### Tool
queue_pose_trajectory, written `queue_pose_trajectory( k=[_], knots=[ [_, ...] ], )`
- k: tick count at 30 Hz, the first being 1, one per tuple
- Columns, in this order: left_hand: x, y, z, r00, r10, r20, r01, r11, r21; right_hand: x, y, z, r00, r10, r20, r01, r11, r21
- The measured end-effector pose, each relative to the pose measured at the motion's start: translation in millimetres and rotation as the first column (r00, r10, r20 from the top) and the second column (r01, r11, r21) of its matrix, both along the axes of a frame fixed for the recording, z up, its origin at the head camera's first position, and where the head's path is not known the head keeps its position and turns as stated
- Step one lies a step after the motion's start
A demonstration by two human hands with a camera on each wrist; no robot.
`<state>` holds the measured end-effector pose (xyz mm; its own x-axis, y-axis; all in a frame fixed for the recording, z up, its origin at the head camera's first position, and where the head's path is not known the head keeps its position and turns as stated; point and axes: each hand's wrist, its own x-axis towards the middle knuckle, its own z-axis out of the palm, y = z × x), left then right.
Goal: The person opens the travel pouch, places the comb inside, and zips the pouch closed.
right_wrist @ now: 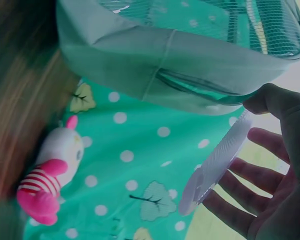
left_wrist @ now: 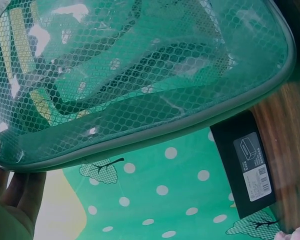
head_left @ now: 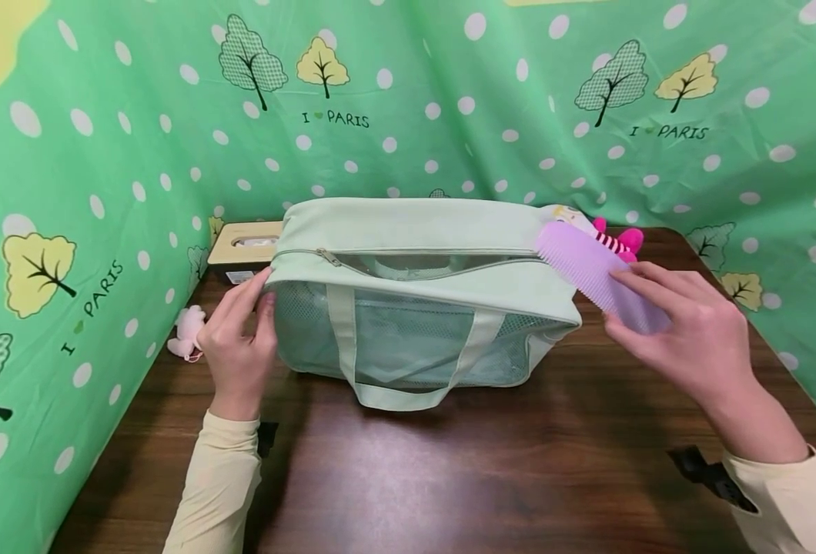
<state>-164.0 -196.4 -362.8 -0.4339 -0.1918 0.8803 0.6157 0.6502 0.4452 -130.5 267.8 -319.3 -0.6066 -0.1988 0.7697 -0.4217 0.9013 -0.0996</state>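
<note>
A pale green zip bag [head_left: 408, 225] with mesh and clear sides stands on the table, its zipper partly undone along the top and its strap handle [head_left: 401, 398] hanging in front. My left hand [head_left: 238, 346] pinches the upper left corner of the bag, thumb on the near side and fingers on the far side, as the left wrist view also shows. Over the bag's right end, my right hand [head_left: 692, 331] holds a purple comb [head_left: 581, 265] between thumb and fingers. The comb's far end overlaps the right end of the zipper in the head view.
Behind the bag's right end lies a pink and white plush toy [right_wrist: 50, 175] with striped clothing. A black box with a wooden-looking top [head_left: 245, 231] stands at the back left, near a small pale pink toy [head_left: 188, 332]. Green patterned cloth [head_left: 408, 92] walls the table.
</note>
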Motion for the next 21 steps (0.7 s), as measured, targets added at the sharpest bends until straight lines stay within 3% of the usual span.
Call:
queue_pose_trajectory(
  k=[11,21],
  knots=[
    [-1.0,-0.1,-0.6,1.0,-0.005,0.0,0.005,1.0,0.002,-1.9,-17.3,21.6,0.998,0.055,-0.032,-0.052,0.994,0.099],
    [-0.9,0.8,-0.2,1.0,-0.008,0.005,0.008,1.0,-0.002,-10.3,-25.6,27.2,0.988,0.134,-0.077,-0.132,0.991,0.026]
  ],
)
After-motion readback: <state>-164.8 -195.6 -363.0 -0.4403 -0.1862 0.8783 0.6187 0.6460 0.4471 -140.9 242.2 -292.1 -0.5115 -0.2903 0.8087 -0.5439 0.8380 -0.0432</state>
